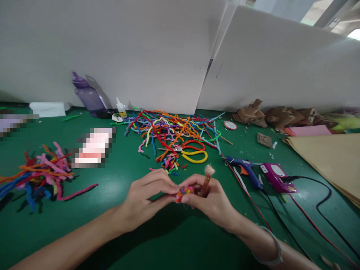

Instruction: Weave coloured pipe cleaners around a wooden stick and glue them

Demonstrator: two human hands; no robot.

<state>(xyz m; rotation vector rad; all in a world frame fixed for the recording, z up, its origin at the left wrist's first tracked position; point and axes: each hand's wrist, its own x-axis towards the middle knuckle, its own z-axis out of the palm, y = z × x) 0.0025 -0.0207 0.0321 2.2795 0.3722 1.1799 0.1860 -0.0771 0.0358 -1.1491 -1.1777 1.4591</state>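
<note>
A small multicoloured piece (185, 193), red, orange, yellow and blue, is pinched between both hands above the green table (118, 195). My left hand (147, 197) closes its thumb and fingertips on the piece's left edge. On the other side, my right hand (212, 198) grips it with the thumb in front. A brown stick (207, 182) with a pale fuzzy top stands up out of my right hand, between the fingers. The undersides of the fingers are hidden.
Coloured fuzzy stems (171, 127) lie behind the hands with scissors (194, 150). At the right are a blue glue gun (247, 168), a purple device (278, 177) and cables. More stems (42, 168), a purple bottle (89, 95) and a glue bottle (120, 107) are at left.
</note>
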